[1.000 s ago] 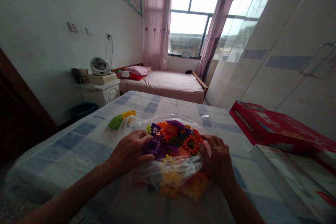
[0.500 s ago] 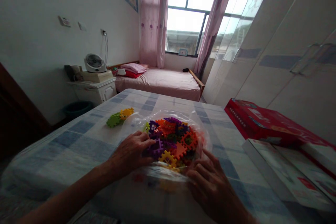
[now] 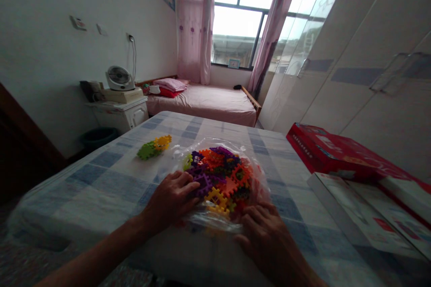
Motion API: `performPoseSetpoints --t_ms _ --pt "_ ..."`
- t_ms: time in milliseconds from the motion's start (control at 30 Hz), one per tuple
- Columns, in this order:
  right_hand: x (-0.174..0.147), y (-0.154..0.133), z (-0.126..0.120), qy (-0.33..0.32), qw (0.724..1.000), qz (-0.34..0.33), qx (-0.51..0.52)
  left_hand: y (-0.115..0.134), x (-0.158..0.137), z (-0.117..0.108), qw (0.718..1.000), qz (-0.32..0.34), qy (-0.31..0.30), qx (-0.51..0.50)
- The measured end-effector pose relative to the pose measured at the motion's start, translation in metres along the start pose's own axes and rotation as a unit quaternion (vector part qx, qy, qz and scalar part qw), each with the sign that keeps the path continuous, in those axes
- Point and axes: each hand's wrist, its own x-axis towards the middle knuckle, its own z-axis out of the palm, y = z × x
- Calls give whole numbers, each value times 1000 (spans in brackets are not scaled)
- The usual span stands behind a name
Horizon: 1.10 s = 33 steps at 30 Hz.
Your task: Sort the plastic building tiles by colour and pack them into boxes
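Observation:
A clear plastic bag (image 3: 198,222) lies on the checked tablecloth with its mouth spread wide. Inside it are many toothed plastic building pieces (image 3: 229,186) in orange, purple, yellow and green. My left hand (image 3: 175,195) is closed on the bag's near left edge, thumb close to a purple piece. At the near right edge, my right hand (image 3: 261,228) has its fingers curled over the bag's film. Left of the bag, a green piece (image 3: 148,150) and a yellow piece (image 3: 163,142) rest together on the cloth.
A red box (image 3: 336,152) and white boxes (image 3: 363,206) sit along the table's right side. Beyond the table (image 3: 111,175) stand a bed (image 3: 215,103), and a cabinet (image 3: 134,114) with a fan (image 3: 119,78). White wardrobe doors (image 3: 363,54) line the right.
My right hand's fingers have drawn in and curl more over the bag's edge. The bag's rim on the left sits lower. My left hand has barely shifted.

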Motion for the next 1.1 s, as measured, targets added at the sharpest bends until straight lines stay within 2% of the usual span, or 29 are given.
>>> performPoseSetpoints --t_ms 100,267,367,500,567,733,800,967,1100 --pt "13 -6 -2 -23 1000 -5 5 -1 -6 9 997 8 70 3" --pt "45 -3 -13 -11 1000 -3 18 -1 -7 11 995 -12 99 -30" --pt "62 12 -9 33 999 -1 22 -3 -7 13 989 -59 119 -65" --pt "69 33 12 95 995 -4 3 -7 -5 13 976 -131 139 -103" --pt "66 37 22 106 994 -6 6 -9 2 8 975 -154 116 -114" --pt "58 36 28 115 993 3 20 -11 35 -7 982 -169 -22 -79" --pt "58 35 27 116 993 4 26 -13 46 -8 982 -171 -53 -62" --pt "59 36 28 109 993 14 39 -14 51 -1 978 -187 -75 -46" --pt "59 36 28 100 994 22 49 -13 44 6 979 -185 -60 -54"
